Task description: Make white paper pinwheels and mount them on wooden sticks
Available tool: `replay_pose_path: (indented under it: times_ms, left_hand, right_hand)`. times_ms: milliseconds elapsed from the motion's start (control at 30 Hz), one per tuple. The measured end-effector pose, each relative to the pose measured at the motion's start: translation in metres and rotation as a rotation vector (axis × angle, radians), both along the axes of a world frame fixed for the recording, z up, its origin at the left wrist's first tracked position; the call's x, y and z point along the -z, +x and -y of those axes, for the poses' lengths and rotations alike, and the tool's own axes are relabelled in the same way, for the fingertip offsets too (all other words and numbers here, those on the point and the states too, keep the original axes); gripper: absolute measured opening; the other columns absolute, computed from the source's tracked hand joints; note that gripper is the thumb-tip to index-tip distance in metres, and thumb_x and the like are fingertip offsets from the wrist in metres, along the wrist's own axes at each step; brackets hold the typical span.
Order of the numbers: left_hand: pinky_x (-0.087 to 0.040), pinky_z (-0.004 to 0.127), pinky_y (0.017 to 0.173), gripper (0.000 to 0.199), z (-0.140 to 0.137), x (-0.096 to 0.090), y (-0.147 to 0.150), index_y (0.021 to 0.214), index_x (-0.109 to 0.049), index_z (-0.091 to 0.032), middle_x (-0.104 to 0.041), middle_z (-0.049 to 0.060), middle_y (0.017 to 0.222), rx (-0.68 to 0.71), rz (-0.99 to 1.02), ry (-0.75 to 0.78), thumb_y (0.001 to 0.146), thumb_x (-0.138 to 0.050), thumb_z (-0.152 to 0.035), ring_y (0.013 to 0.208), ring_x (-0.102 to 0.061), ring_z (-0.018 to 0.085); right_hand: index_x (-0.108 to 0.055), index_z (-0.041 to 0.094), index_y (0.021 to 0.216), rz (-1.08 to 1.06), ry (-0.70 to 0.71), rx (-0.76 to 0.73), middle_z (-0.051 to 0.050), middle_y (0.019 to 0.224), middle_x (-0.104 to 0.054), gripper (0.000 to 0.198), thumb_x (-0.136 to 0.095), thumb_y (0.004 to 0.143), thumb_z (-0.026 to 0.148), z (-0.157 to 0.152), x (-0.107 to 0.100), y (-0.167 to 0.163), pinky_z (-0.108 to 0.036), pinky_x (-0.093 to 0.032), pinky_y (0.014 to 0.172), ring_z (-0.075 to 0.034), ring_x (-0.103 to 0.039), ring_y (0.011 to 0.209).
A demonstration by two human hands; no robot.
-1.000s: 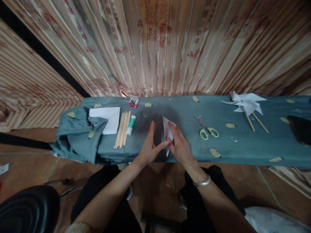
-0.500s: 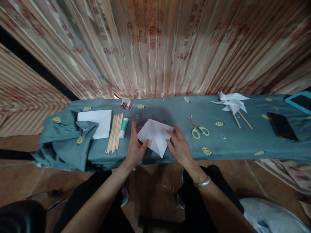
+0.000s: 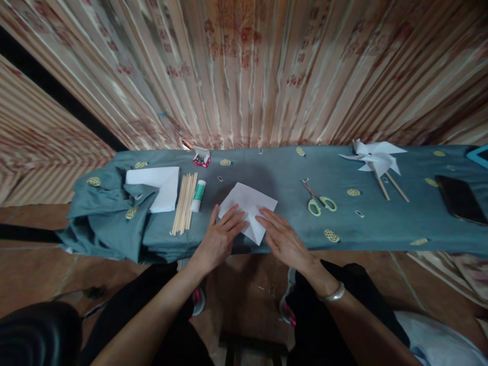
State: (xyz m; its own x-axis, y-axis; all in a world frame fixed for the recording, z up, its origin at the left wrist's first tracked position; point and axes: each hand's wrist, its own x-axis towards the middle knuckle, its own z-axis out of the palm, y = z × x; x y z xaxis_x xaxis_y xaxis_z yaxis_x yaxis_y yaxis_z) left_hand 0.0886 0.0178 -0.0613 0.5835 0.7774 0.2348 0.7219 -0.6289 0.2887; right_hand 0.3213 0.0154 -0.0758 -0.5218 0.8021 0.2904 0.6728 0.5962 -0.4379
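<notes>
A creased white square of paper (image 3: 249,195) lies on the cloth-covered table, one corner toward me. My left hand (image 3: 223,235) rests on its left part, fingers stretched flat over the surface. From the right, my right hand (image 3: 284,235) lays its extended fingertips on the paper near the middle. Neither hand grips anything. Left of the paper are a glue stick (image 3: 198,195) and a bundle of wooden sticks (image 3: 185,203). Scissors (image 3: 319,200) with green handles lie partly spread to the right.
A stack of white paper (image 3: 166,190) lies at the left, partly under bunched cloth. Behind the glue stick stands a small red box (image 3: 201,157) of metal pins. White paper pinwheels (image 3: 377,157) on sticks and a dark phone (image 3: 460,198) lie at the right of the table (image 3: 282,170).
Both hands have moved from the paper's side edges onto its surface, fingers now flat near the middle. The view has shifted slightly, so the scene sits a little differently.
</notes>
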Motion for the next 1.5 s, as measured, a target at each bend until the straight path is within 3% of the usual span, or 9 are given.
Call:
replay_pose_path:
  times_ms: [100,233,400,533,700,900,1100,1333,1500]
  left_hand:
    - [-0.007,0.067,0.116,0.051,-0.002,0.003,-0.001,0.127,-0.060,-0.025,-0.058,0.007,0.139,-0.009,0.005,0.000,0.084,-0.045,0.000,0.142,-0.036,0.027]
    - [-0.009,0.070,0.115,0.032,-0.010,0.007,0.001,0.116,-0.066,-0.026,-0.067,0.006,0.127,-0.008,0.031,0.044,0.093,-0.048,-0.012,0.134,-0.047,0.028]
    - [-0.014,0.068,0.116,0.029,-0.004,0.003,0.005,0.117,-0.066,-0.023,-0.070,0.007,0.121,0.072,0.073,0.063,0.096,-0.046,-0.017,0.124,-0.058,0.025]
    - [-0.019,0.065,0.116,0.031,0.008,0.003,0.004,0.120,-0.064,-0.024,-0.071,0.008,0.119,0.115,0.100,0.032,0.097,-0.045,-0.018,0.118,-0.062,0.022]
    - [-0.034,0.057,0.112,0.031,0.014,0.009,0.000,0.120,-0.064,-0.021,-0.072,0.009,0.116,0.143,0.105,0.015,0.096,-0.045,-0.015,0.113,-0.065,0.020]
    - [-0.054,0.043,0.094,0.029,0.011,0.006,0.001,0.121,-0.063,-0.020,-0.067,0.011,0.123,0.094,0.167,-0.031,0.094,-0.052,-0.022,0.112,-0.063,0.023]
    - [-0.055,0.042,0.088,0.024,-0.003,0.011,-0.003,0.110,-0.069,-0.017,-0.069,0.011,0.118,0.069,0.204,-0.022,0.094,-0.053,-0.026,0.102,-0.061,0.024]
    - [-0.049,0.042,0.084,0.031,-0.006,0.009,-0.005,0.117,-0.067,-0.019,-0.071,0.009,0.116,-0.002,0.205,-0.087,0.096,-0.049,-0.034,0.101,-0.060,0.025]
    - [-0.047,0.040,0.085,0.037,-0.007,0.006,-0.003,0.123,-0.063,-0.018,-0.071,0.010,0.110,-0.028,0.238,-0.136,0.098,-0.043,-0.037,0.099,-0.061,0.024]
  right_hand:
    - [-0.045,0.019,0.142,-0.031,-0.058,0.012,-0.014,0.151,-0.042,0.059,-0.049,0.083,0.012,0.003,-0.002,0.000,-0.052,-0.038,0.112,-0.027,-0.038,0.140]
    - [-0.038,0.020,0.145,-0.001,-0.051,-0.019,-0.015,0.156,-0.033,0.068,-0.060,0.081,0.023,0.005,-0.003,-0.001,-0.055,-0.035,0.112,-0.030,-0.029,0.145]
    - [-0.043,0.021,0.142,0.063,0.052,-0.014,-0.013,0.155,-0.037,0.060,-0.050,0.083,0.011,0.009,-0.006,0.003,-0.056,-0.028,0.115,-0.027,-0.022,0.148]
    - [-0.060,0.023,0.126,0.076,0.073,-0.031,-0.010,0.147,-0.050,0.048,-0.045,0.084,0.006,0.013,-0.008,0.011,-0.060,-0.025,0.115,-0.027,-0.031,0.144]
    - [-0.067,0.023,0.116,-0.020,-0.013,-0.046,-0.008,0.131,-0.064,0.045,-0.041,0.085,0.005,0.018,-0.004,0.015,-0.054,-0.040,0.108,-0.024,-0.053,0.129]
    - [-0.071,0.025,0.107,-0.170,-0.130,0.044,-0.006,0.119,-0.070,0.032,-0.046,0.091,0.013,0.011,-0.005,0.009,-0.049,-0.048,0.103,-0.022,-0.060,0.119]
    - [-0.071,0.020,0.103,-0.284,-0.218,0.118,-0.008,0.105,-0.074,0.019,-0.058,0.093,0.030,-0.005,-0.013,0.002,-0.041,-0.051,0.096,-0.021,-0.066,0.104]
    - [-0.071,0.019,0.103,-0.321,-0.264,0.237,-0.009,0.104,-0.074,0.021,-0.062,0.090,0.033,-0.011,-0.015,-0.004,-0.036,-0.052,0.092,-0.021,-0.068,0.100]
    - [-0.066,0.021,0.118,-0.296,-0.299,0.272,-0.009,0.116,-0.071,0.031,-0.062,0.090,0.032,-0.014,-0.018,-0.008,-0.037,-0.050,0.097,-0.022,-0.066,0.108]
